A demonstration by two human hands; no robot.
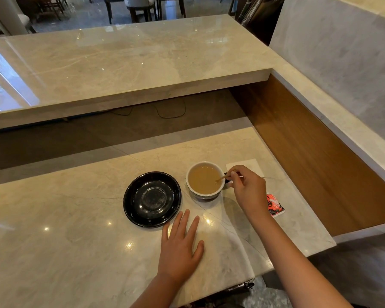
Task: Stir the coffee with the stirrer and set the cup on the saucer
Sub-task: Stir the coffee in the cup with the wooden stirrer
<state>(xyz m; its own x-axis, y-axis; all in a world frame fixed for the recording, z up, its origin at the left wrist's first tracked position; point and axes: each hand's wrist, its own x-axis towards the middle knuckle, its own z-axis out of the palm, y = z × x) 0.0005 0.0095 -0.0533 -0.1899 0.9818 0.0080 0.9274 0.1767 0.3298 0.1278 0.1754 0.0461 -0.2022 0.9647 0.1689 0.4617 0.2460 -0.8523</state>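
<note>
A white cup [206, 181] of light brown coffee [203, 179] sits on the marble counter [76, 218], just right of an empty black saucer [152, 198]. The right hand [247, 187] pinches a stirrer [222, 177] dipped in the coffee. The left hand [180, 247] lies flat, open, near the saucer.

You see one wide head view only, looking forward and down from above onto the near counter [80, 230], close over both forearms.
</note>
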